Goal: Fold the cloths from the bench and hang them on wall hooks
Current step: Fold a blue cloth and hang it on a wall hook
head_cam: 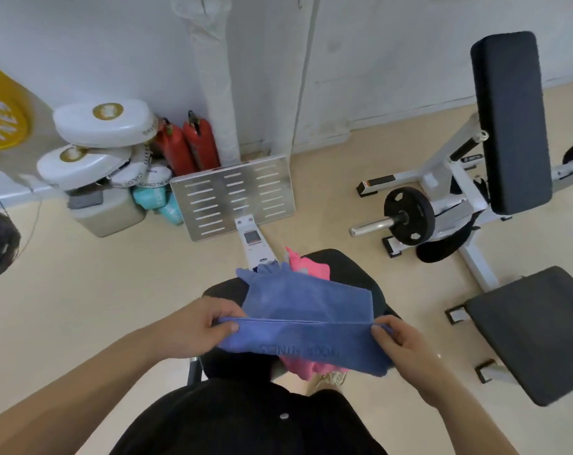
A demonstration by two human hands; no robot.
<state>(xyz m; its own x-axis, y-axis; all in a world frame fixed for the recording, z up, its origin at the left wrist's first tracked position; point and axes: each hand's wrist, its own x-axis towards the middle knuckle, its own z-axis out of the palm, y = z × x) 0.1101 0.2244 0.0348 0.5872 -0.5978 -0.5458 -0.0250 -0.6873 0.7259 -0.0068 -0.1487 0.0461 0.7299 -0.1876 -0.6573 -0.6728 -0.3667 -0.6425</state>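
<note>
Gym corner, tan floor bare on both sides of the black bench (pixel 354 274) | blue cloth (pixel 308 310) stretched over bench, long axis left-right, folded edge facing the person | pink cloth (pixel 313 267) beneath it on bench | left hand (pixel 193 326) grip pinched on left end | right hand (pixel 406 349) grip pinched on right end

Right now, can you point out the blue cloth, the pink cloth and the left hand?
blue cloth (pixel 306 302): head view, on its flat upper layer.
pink cloth (pixel 311 267): head view, on the part behind the blue one.
left hand (pixel 196 326): head view, on its back.
</note>
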